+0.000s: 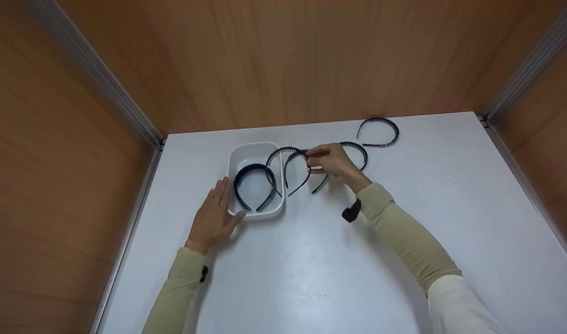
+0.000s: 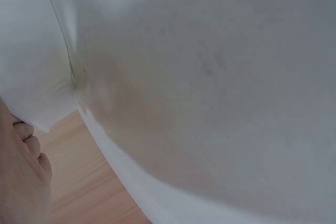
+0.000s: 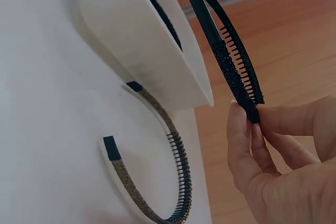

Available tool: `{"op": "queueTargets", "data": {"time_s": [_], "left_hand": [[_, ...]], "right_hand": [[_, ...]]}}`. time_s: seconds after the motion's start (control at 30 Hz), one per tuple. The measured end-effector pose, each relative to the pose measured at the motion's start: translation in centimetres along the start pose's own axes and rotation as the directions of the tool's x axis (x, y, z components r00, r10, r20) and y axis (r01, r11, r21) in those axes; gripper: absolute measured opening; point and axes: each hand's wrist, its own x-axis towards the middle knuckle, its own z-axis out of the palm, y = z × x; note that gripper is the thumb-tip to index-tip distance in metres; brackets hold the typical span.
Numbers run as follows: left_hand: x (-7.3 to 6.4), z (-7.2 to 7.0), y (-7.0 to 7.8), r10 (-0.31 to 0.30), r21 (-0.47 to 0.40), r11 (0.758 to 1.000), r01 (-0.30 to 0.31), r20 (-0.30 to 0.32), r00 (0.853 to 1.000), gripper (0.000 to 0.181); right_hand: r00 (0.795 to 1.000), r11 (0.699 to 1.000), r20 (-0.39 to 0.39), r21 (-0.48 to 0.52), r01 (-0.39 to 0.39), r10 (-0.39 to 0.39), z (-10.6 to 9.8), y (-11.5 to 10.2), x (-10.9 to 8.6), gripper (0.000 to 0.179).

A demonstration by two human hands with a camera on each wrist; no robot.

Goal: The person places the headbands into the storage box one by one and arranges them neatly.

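Observation:
Thumb and fingertips of my right hand (image 1: 333, 162) pinch a black toothed headband (image 3: 227, 66) with a rough, glittery band. In the head view two dark arcs beside these fingers overlap the right rim of a white plastic box (image 1: 237, 153). Inside the box lie black headbands (image 1: 248, 169), close together. My left hand (image 1: 213, 215) rests against the box's left side, fingers straight, thumb at the near corner. In the left wrist view its curved fingers (image 2: 34, 148) show at the left edge. Partly behind my right hand, a headband with brownish glitter (image 3: 181, 166) lies on the table.
Another black headband (image 1: 397, 132) lies by the table's back edge, to the right. Wooden panels (image 1: 283, 60) enclose the white table (image 1: 311, 278) at the back and both sides. A dark wrist device (image 1: 352, 211) hangs at my right cuff.

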Motion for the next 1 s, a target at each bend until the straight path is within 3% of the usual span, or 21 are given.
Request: {"op": "queueTargets", "data": {"time_s": [0.7, 1.0], "left_hand": [[0.2, -0.2, 0.5, -0.021, -0.01, 1.0, 0.021, 0.018, 1.0, 0.095], [0.1, -0.4, 0.5, -0.001, -0.026, 1.0, 0.001, -0.012, 1.0, 0.095]], "right_hand": [[1.0, 0.999, -0.017, -0.037, -0.017, 0.016, 3.6, 0.0, 1.4, 0.029], [0.998, 0.998, -0.062, -0.067, -0.017, 0.013, 5.3, 0.4, 2.3, 0.024]]}}
